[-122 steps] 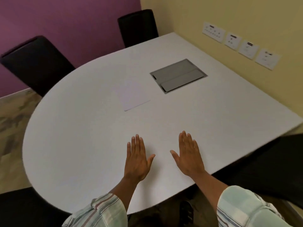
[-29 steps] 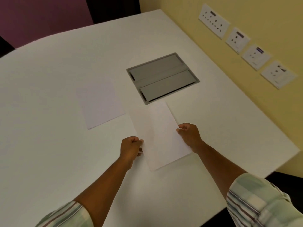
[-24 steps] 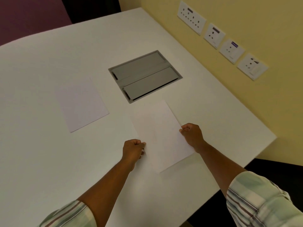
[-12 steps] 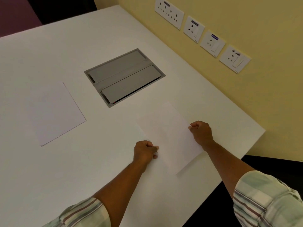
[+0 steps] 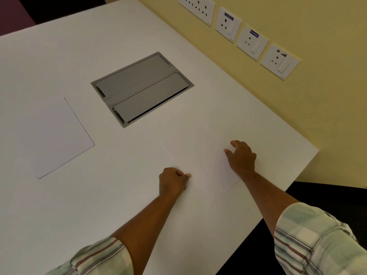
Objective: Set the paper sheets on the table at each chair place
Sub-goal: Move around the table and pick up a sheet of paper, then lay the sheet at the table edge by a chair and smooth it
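Note:
A white paper sheet (image 5: 204, 161) lies flat on the white table (image 5: 79, 46) near its right front corner, hard to tell from the tabletop. My left hand (image 5: 172, 182) is curled, with its thumb and fingers pinching the sheet's left edge. My right hand (image 5: 241, 157) rests over the sheet's right edge with its fingers spread apart and gripping nothing. A second sheet, or a small stack, (image 5: 49, 135) lies to the left, apart from both hands.
A grey cable box (image 5: 142, 89) is set into the tabletop behind the sheet. Wall sockets (image 5: 252, 41) line the yellow wall on the right. A black chair (image 5: 327, 197) stands below the table's right corner, and another dark chair (image 5: 59, 6) stands at the far end.
The sheet, held just above the table before, now lies flat nearer the right corner. My right hand has let go and spread its fingers. My view has shifted right.

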Demonstrator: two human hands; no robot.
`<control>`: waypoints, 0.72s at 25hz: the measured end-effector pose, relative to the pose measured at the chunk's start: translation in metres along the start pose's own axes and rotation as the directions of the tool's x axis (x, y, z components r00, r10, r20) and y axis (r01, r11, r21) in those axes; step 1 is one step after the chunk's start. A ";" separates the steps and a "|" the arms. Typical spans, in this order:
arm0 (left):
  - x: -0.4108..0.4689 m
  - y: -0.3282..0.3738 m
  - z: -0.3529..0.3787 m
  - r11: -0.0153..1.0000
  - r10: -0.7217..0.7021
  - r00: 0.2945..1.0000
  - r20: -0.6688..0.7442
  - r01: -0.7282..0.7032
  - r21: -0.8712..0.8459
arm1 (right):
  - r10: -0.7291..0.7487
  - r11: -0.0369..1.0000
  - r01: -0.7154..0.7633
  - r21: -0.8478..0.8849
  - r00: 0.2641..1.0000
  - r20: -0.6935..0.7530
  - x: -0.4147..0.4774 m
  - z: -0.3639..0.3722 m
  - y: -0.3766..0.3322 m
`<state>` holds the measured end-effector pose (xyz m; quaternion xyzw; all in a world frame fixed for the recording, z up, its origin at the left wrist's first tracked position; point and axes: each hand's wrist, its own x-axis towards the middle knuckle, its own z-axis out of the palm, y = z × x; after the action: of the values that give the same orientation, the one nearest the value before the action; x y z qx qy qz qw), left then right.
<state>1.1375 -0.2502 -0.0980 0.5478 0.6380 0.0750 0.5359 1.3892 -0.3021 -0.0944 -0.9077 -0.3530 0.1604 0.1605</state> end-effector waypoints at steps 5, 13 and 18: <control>-0.007 -0.003 -0.010 0.825 0.336 0.942 -0.018 -0.285 0.487 | -0.154 0.961 0.125 -0.246 0.983 -0.100 -0.060 0.018 -0.001; 0.003 -0.010 0.009 0.407 0.395 0.887 0.239 -0.402 0.820 | -0.145 0.918 0.199 -0.343 0.974 0.177 -0.095 0.039 0.011; 0.005 -0.013 0.013 0.405 0.356 0.896 0.264 -0.403 0.821 | -0.161 0.917 0.211 -0.337 0.972 0.172 -0.094 0.036 0.016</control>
<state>1.1403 -0.2580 -0.1150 0.8712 0.4350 -0.1453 0.1749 1.3183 -0.3723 -0.1164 -0.8703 -0.4713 0.1420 -0.0157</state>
